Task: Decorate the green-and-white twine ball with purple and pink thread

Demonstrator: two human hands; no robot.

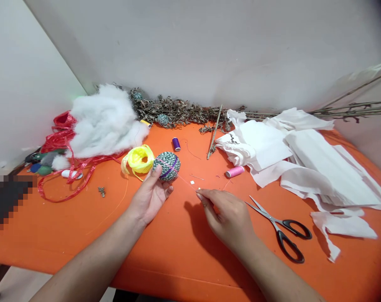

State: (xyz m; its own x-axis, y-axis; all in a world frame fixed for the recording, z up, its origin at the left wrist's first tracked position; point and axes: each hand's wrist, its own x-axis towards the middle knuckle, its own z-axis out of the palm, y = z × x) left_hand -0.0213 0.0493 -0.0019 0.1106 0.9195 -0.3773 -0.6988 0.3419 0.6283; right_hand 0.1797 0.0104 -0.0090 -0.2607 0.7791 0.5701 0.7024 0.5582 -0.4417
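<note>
My left hand [151, 195] grips a ball [167, 165] wound in green-and-white twine with a purple band, held just above the orange table [165, 247]. My right hand [226, 216] pinches a thin pink thread [184, 181] that runs taut up to the ball. A pink thread spool [235, 171] lies just beyond my right hand. Black-handled scissors [280, 228] rest open to the right of it.
A yellow ribbon coil [138, 159] sits left of the ball, a purple spool [176, 144] behind it. White stuffing [104, 121] and red ribbon [66, 165] fill the left side. White tissue sheets [306, 163] cover the right. Dried twigs [181, 111] line the wall.
</note>
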